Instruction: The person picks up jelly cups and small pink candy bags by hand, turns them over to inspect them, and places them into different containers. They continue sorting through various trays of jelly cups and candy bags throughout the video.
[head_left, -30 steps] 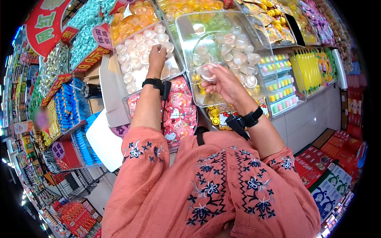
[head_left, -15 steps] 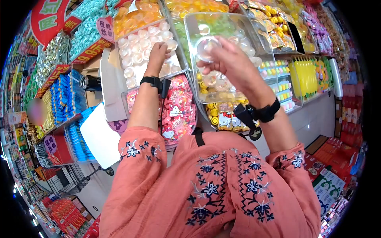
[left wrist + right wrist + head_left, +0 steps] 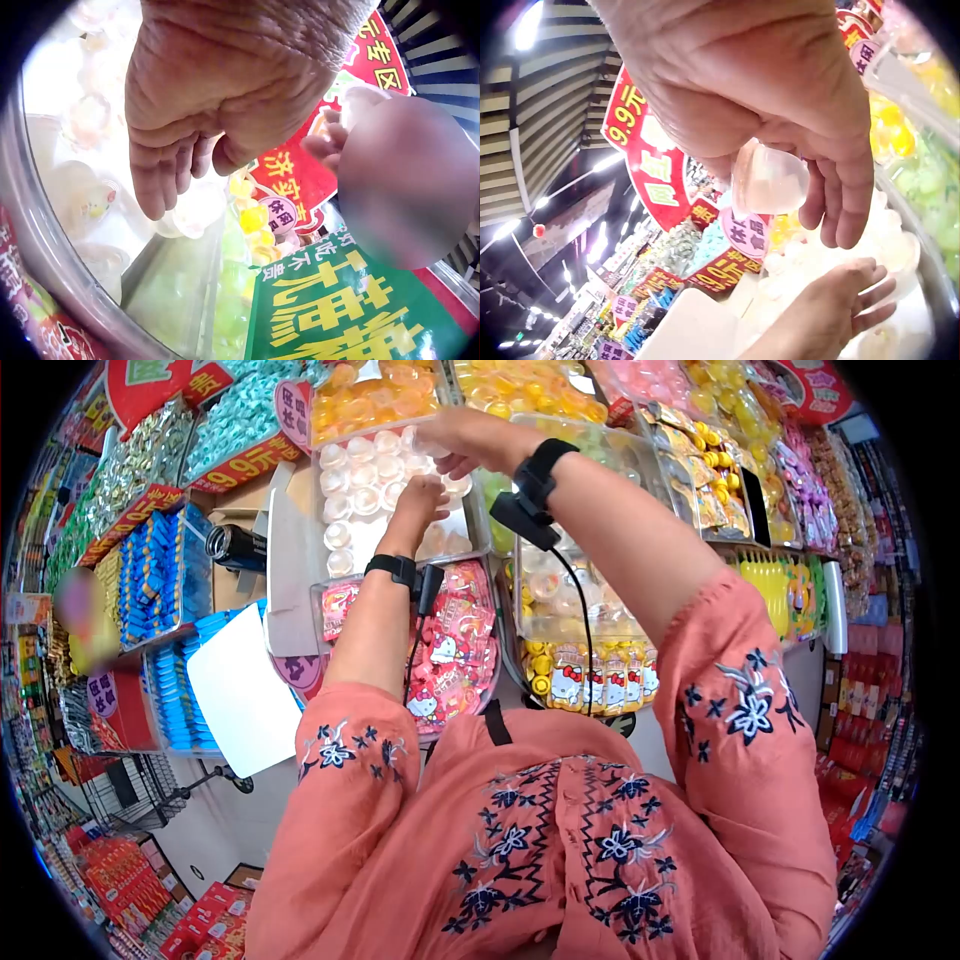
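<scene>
The right hand (image 3: 475, 440) pinches a small clear cup (image 3: 776, 180) in its grip, up over the bin (image 3: 370, 538) of pale cups (image 3: 363, 500). The left hand (image 3: 418, 508) is over it too, its fingers loose.

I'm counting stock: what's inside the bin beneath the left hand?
Pale, translucent cups. In the head view, the left hand and right hand hide whatever lies directly beneath them.

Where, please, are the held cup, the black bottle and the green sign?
Held cup (image 3: 780, 184), right wrist view, on its translucent side.
Black bottle (image 3: 240, 548), head view, on its body.
Green sign (image 3: 336, 306), left wrist view, on its lettered front.
</scene>
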### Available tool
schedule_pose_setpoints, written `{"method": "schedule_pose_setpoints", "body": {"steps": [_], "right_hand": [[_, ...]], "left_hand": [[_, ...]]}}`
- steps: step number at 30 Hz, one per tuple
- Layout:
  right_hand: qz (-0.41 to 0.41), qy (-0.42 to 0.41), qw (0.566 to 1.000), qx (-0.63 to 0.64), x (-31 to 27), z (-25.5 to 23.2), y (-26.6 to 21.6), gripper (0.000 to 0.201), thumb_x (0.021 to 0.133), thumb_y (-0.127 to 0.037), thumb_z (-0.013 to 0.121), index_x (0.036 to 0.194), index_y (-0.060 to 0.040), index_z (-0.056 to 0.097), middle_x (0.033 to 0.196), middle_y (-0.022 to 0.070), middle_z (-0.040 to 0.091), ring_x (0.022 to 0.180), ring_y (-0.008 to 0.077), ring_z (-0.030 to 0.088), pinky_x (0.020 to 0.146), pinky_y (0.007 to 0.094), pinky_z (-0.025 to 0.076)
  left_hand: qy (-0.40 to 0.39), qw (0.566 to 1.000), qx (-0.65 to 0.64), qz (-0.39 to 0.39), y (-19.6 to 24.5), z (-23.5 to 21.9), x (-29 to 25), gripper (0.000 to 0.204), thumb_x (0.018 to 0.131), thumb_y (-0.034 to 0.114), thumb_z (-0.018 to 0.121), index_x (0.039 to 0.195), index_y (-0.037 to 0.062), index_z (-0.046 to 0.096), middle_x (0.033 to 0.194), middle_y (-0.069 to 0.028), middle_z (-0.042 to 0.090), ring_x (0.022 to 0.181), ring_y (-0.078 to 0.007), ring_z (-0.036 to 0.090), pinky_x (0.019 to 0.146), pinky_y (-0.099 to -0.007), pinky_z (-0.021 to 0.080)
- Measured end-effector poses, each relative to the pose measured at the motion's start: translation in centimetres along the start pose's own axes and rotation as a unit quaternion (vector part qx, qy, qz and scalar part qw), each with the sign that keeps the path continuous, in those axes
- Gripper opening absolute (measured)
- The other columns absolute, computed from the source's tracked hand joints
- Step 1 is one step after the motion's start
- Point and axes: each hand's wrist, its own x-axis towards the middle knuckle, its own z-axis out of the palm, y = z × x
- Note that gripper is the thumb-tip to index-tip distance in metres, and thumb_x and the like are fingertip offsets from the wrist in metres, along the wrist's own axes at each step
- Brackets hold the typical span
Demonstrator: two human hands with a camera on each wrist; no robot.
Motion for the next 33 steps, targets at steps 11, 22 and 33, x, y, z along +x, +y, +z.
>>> {"method": "schedule_pose_setpoints", "body": {"steps": [11,22,33], "right_hand": [[0.094,0.013,0.995,-0.005,5.3,1.7,4.8,0.045,0.085,-0.041,0.059,0.1,0.0004,0.064,0.09,0.0094,0.062,0.075,0.0193,0.061,0.074,0.036,0.054],[0.079,-0.053,0.995,-0.026,6.6,1.6,7.0,0.047,0.083,-0.044,0.059,0.099,0.0004,0.065,0.093,0.0098,0.064,0.078,0.0203,0.061,0.076,0.0371,0.053],[0.107,-0.038,0.994,-0.011,6.4,1.7,7.5,0.052,0.084,-0.046,0.059,0.105,0.0018,0.062,0.094,0.0145,0.061,0.08,0.0241,0.062,0.072,0.0391,0.054]], "left_hand": [[-0.001,0.999,0.041,-0.015,1.4,0.2,-0.9,0.036,0.097,0.019,0.051,0.127,-0.0008,0.047,0.116,-0.0098,0.06,0.105,-0.0203,0.059,0.085,-0.0353,0.053],[-0.021,0.998,0.061,-0.019,0.8,-0.1,-0.5,0.035,0.098,0.021,0.05,0.124,-0.0012,0.05,0.119,-0.0101,0.059,0.106,-0.0204,0.058,0.086,-0.0351,0.052],[0.092,0.886,0.43,0.145,0.5,-2.5,-3.0,0.035,0.086,0.027,0.062,0.108,-0.0006,0.062,0.101,-0.0229,0.068,0.098,-0.0372,0.065,0.083,-0.0442,0.051]]}}
